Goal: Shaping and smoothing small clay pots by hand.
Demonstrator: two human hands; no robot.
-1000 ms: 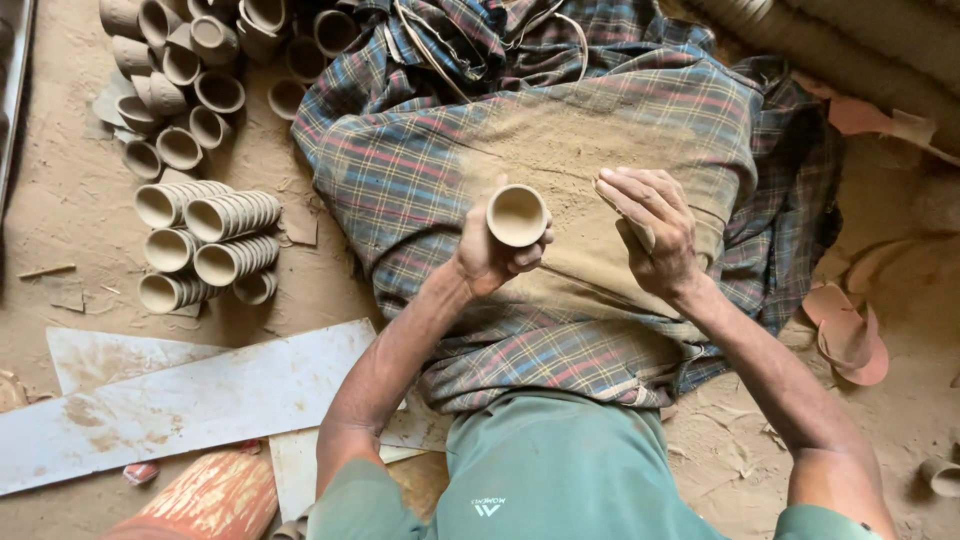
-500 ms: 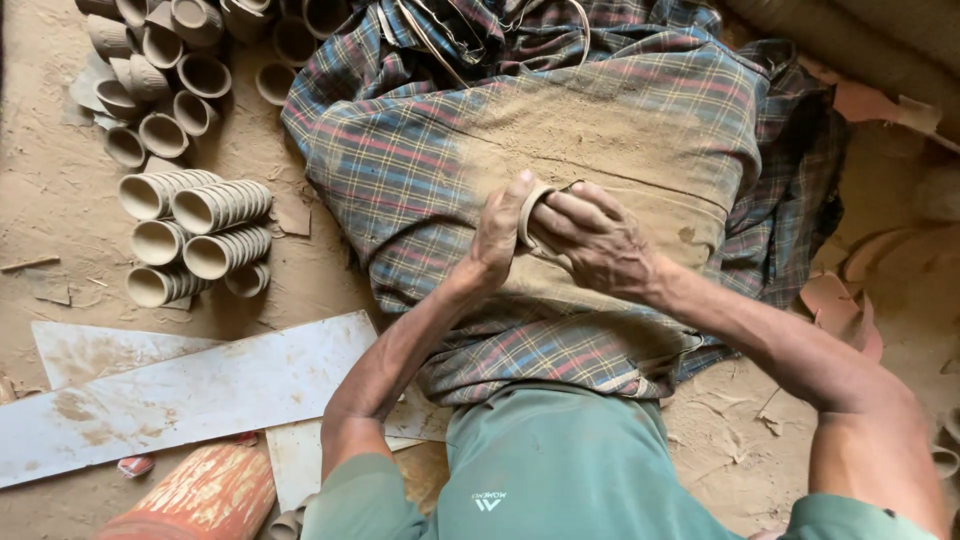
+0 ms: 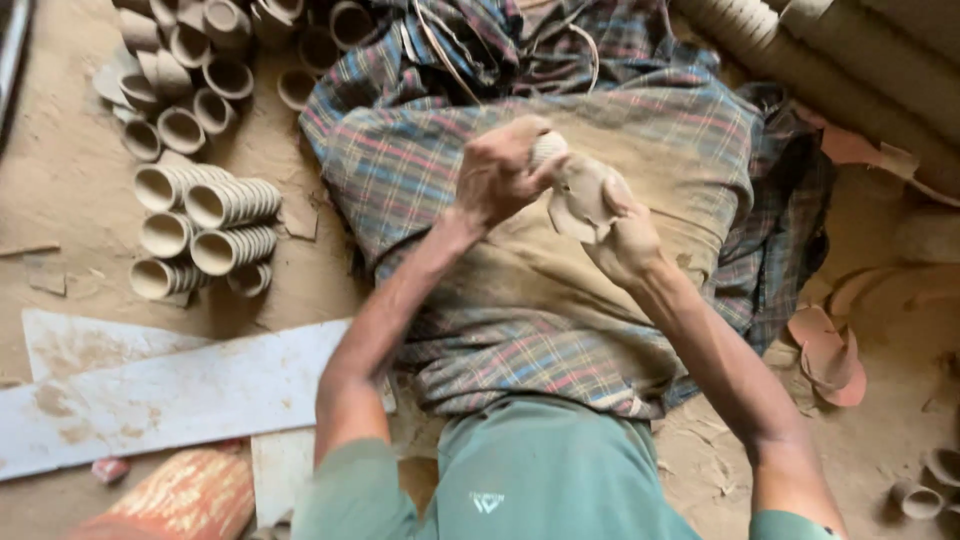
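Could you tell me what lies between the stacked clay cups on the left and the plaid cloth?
In the head view, only dusty ground with one flat clay shard separates the stacked cups from the cloth.

A single head-worn camera looks steeply down from close above the person's lap, facing forward over the checked cloth [image 3: 560, 300] toward the dusty floor [image 3: 60, 190], with both forearms entering from below.

Cup [image 3: 548, 150] sat between both hands above the cloth [image 3: 560, 300] on the lap, stacked cups [image 3: 205, 225] lay on the floor off to the left, board [image 3: 170, 395] just in front of those
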